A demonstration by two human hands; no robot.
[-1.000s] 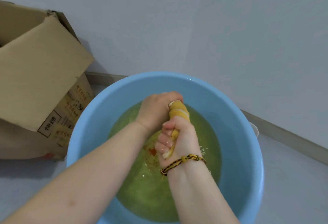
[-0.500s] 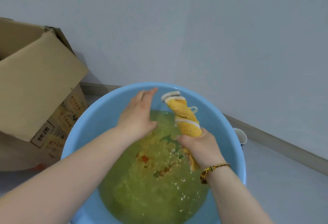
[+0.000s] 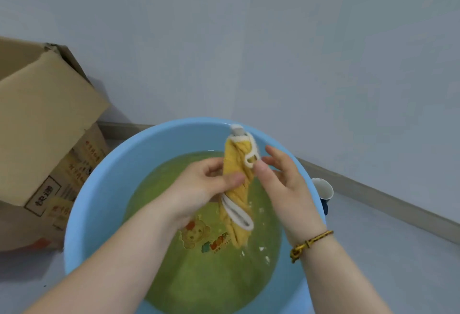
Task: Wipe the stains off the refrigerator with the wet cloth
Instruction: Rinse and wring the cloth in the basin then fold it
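A twisted yellow cloth [image 3: 237,204] with white edging hangs upright over a light blue basin [image 3: 104,189] holding greenish water. My left hand [image 3: 201,189] pinches the cloth's middle between thumb and fingers. My right hand [image 3: 281,179] pinches the white edging near the cloth's top with thumb and fingertips; a braided bracelet sits on that wrist. The cloth's lower end hangs just above or at the water. No refrigerator is in view.
An open cardboard box [image 3: 42,144] stands against the wall left of the basin. A small white cup [image 3: 322,189] sits on the floor behind the basin's right rim. A pale wall and a grey baseboard [image 3: 388,201] run close behind.
Both hands gripped the cloth and wrung it a second ago. The left hand then let go and has since taken the cloth's middle again, while the right hand shifted up to the top edging.
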